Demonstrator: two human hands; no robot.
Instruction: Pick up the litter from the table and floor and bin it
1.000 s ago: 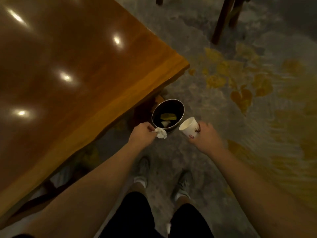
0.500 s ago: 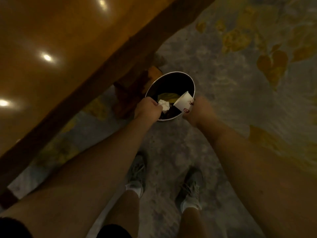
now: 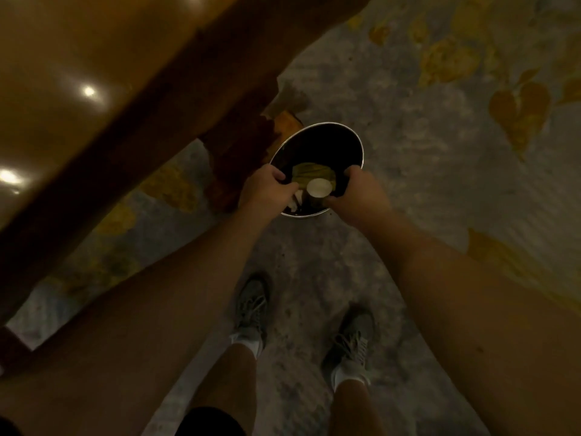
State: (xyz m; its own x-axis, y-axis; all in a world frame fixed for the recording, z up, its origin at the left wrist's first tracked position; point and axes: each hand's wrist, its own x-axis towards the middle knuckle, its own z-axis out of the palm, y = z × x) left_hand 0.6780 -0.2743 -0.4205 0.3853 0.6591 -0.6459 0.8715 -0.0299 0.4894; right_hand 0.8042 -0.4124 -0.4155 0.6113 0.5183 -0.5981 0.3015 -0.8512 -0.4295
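A round black bin (image 3: 352, 138) with a shiny metal rim stands on the floor by the table leg. Both my hands hang over its near rim. My left hand (image 3: 265, 190) has its fingers spread, and a crumpled white tissue (image 3: 295, 201) sits just under the fingertips, inside the bin's mouth. My right hand (image 3: 356, 193) is open in a C shape. The white paper cup (image 3: 318, 187) is upright inside the bin beside it, mouth towards me, clear of the fingers. Yellow-green litter (image 3: 309, 173) lies at the bottom of the bin.
The glossy wooden table (image 3: 94, 73) fills the upper left, and its rough reddish leg (image 3: 239, 152) stands left of the bin. The grey floor (image 3: 424, 136) has yellow leaf patterns. My two shoes (image 3: 251, 313) stand just behind the bin.
I have leaned in over the bin. The cup has left my right hand and dropped into the bin. My left fist has opened above the tissue.
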